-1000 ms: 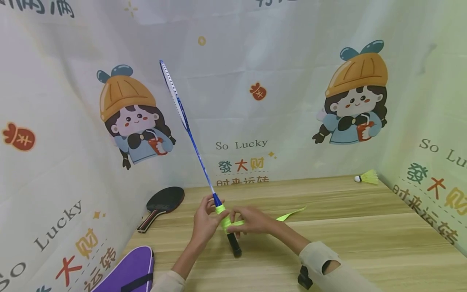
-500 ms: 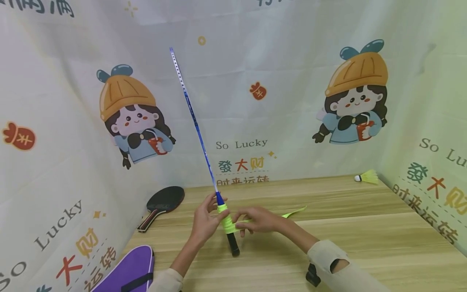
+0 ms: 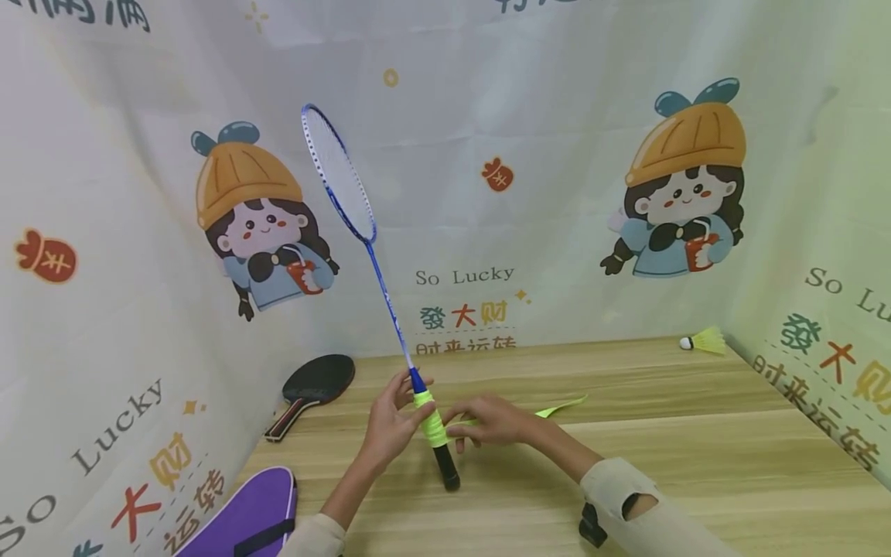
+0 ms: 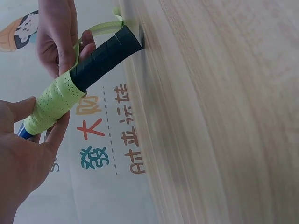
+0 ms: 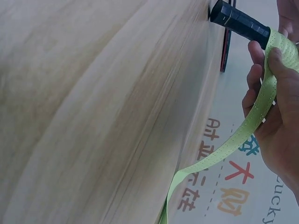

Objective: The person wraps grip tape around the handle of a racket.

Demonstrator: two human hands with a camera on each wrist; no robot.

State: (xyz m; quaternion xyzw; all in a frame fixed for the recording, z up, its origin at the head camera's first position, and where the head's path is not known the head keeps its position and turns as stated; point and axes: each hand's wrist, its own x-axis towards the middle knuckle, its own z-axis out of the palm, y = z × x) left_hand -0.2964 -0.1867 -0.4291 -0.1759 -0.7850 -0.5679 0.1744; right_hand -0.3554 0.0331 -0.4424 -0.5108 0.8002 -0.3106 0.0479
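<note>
A blue badminton racket [image 3: 390,309] leans up and to the left, its head tilted away and its black handle end [image 3: 445,466] pointing down at the table. Around the upper handle runs yellow-green perforated grip tape [image 4: 53,105], wound in overlapping turns. My left hand [image 3: 391,422] grips the wrapped part between thumb and fingers. Close on the right of the handle, my right hand [image 3: 494,420] pinches the tape where it leaves the handle. The loose tail of the overgrip tape [image 5: 233,142] hangs past that hand down to the table.
On the wooden table [image 3: 661,441], a table tennis bat [image 3: 319,380] lies at the back left. A purple case [image 3: 250,510] with a black strap is at the front left. A yellow shuttlecock [image 3: 704,340] lies in the far right corner. Printed cloth [image 3: 557,193] hangs around the table.
The racket has turned about its length, edge-on half a second ago and now showing its strings. My right hand moved slightly right of the handle, and less black handle shows than before.
</note>
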